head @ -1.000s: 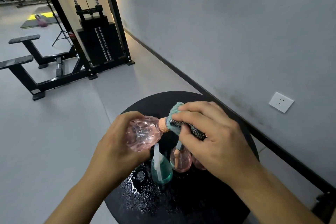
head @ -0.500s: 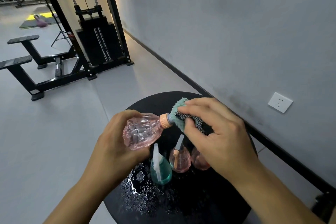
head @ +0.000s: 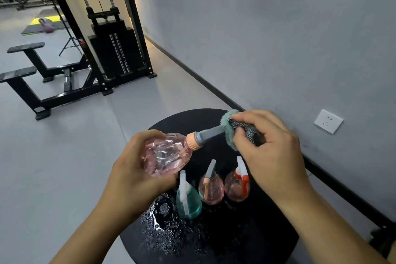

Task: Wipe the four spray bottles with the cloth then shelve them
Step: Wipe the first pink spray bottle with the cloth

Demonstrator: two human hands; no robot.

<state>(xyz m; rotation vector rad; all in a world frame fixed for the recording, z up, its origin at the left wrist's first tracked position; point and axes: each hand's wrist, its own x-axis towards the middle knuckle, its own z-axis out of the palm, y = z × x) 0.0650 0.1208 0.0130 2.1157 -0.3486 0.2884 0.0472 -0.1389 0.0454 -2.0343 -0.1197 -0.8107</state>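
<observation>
Left hand (head: pixel 137 175) grips the body of one pink spray bottle (head: pixel 165 156), held tilted above the round black desk (head: pixel 235 240) with its grey nozzle stem pointing up and right. Right hand (head: pixel 270 152) is curled round one teal cloth (head: pixel 230 128) bunched over the nozzle tip; the spray head itself is hidden inside the cloth.

Spray bottles total four: the one held, plus three standing upright in a row on the desk below the hands: one teal bottle (head: pixel 188 201), one pink bottle with orange trigger (head: pixel 211 188), and one pink bottle with red trigger (head: pixel 237 186), partly covered by the right wrist.

Water droplets (head: pixel 158 223) lie on the desk beside the teal bottle. One wall socket (head: pixel 328 121) sits to the right; one cable weight machine (head: pixel 113 49) stands well behind.
</observation>
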